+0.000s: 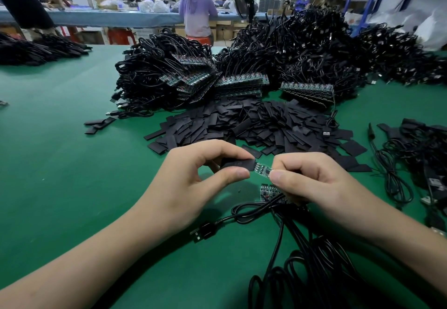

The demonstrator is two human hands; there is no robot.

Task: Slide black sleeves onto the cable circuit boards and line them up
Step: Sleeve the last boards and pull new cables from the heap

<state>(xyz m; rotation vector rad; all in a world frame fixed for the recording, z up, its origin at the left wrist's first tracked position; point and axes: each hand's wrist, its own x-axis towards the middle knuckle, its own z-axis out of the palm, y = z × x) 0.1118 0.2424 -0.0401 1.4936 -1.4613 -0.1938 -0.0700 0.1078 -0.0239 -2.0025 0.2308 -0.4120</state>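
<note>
My left hand [196, 178] pinches a flat black sleeve [238, 164] between thumb and fingers, above the green table [60, 163]. My right hand [312, 178] holds a small circuit board [263, 169] at its cable end. The sleeve's open end covers the board's left tip; most of the board is bare. Under my right hand lie more bare boards [268, 191] with their black cables [302, 248] trailing toward me. A USB plug [203, 231] rests on the table below my hands.
A heap of loose black sleeves [254, 125] lies just beyond my hands. Behind it are stacks of boards [242, 82] and big piles of coiled cables [302, 50]. More cables [416, 154] lie at the right. People stand at a far bench.
</note>
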